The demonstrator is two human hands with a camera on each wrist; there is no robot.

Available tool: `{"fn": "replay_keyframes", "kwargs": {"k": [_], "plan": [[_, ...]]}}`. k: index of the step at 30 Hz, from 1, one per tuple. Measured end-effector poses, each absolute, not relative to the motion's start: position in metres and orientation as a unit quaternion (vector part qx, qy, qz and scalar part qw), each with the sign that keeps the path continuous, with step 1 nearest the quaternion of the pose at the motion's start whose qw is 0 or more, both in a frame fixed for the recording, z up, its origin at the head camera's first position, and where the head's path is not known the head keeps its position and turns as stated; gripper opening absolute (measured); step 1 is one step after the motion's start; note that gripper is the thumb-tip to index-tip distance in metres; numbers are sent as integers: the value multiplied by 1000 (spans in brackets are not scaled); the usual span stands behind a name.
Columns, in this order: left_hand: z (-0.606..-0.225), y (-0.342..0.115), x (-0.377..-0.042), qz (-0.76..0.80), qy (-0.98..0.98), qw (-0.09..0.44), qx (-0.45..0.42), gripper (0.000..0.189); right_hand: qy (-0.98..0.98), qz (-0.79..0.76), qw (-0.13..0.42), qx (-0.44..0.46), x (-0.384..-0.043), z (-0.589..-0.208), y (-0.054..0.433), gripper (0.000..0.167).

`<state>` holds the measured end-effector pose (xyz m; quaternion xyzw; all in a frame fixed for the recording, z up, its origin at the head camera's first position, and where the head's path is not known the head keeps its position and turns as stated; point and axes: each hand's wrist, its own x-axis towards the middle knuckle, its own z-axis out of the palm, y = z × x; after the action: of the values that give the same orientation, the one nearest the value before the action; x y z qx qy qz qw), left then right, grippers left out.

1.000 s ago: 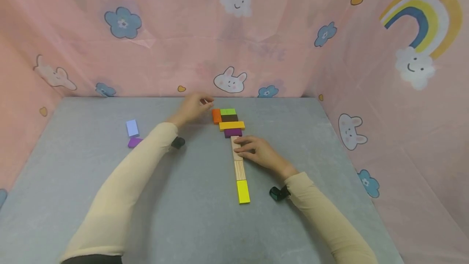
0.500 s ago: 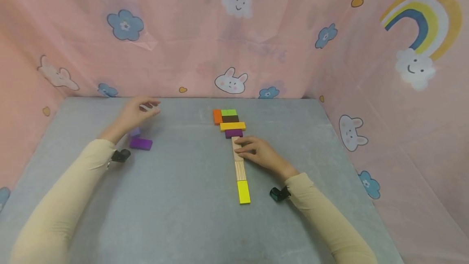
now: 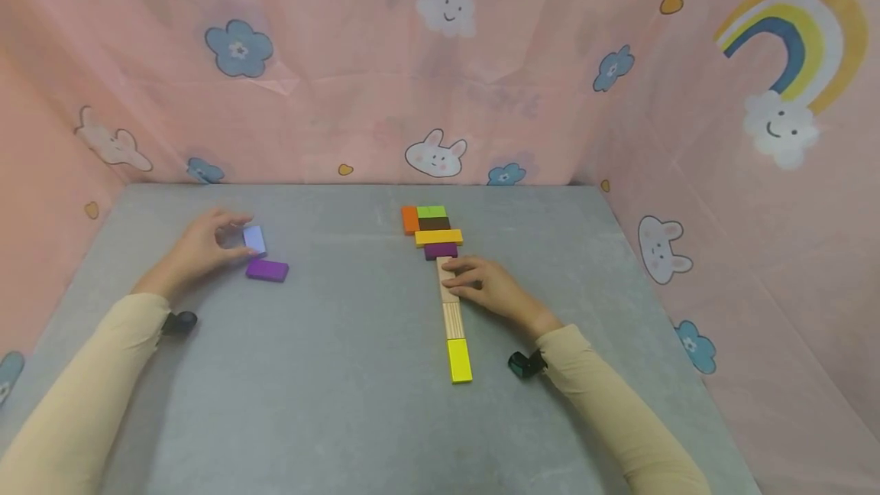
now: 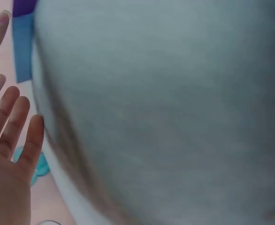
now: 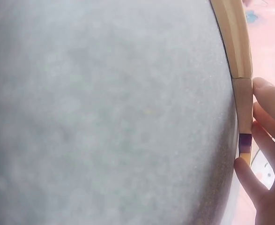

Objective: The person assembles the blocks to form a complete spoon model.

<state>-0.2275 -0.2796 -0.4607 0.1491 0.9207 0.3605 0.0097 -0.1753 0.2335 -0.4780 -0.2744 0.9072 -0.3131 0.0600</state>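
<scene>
In the head view my left hand [image 3: 199, 247] reaches around a light blue block [image 3: 253, 240], thumb and fingertips right at its edges. The left wrist view has these fingers spread and fairly straight, the thumb beside the block. A purple block [image 3: 267, 271] lies just in front of it. On the right, the fingertips of my right hand [image 3: 491, 289] rest lightly on a plain wooden block [image 3: 447, 298]. That block lines up with a ridged wooden block [image 3: 453, 321] and a bright yellow block [image 3: 460, 361] nearer to me.
Beyond the wooden block lie a dark purple block [image 3: 441, 251] and an orange-yellow block [image 3: 438, 237] crosswise. Behind them sit dark brown [image 3: 434, 224], green [image 3: 431, 211] and orange [image 3: 409, 220] blocks. A pink printed curtain [image 3: 330, 98] borders the grey table [image 3: 344, 373].
My left hand has moved left from beside the far coloured blocks and come down to the light blue block. My right hand has stayed at the plain wooden block.
</scene>
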Motion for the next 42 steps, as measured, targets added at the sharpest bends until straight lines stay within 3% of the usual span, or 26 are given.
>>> {"fn": "replay_keyframes", "kwargs": {"k": [27, 37, 42], "plan": [[-464, -283, -226, 329, 933, 14, 143, 68, 907, -316, 65, -269, -175, -480, 234, 25], [-438, -251, -239, 327, 934, 40, 139, 68, 905, -318, 64, -276, -174, -478, 234, 25], [-436, -226, -255, 335, 928, 28, 160, 66, 907, -314, 63, -275, -174, -477, 234, 24]]}}
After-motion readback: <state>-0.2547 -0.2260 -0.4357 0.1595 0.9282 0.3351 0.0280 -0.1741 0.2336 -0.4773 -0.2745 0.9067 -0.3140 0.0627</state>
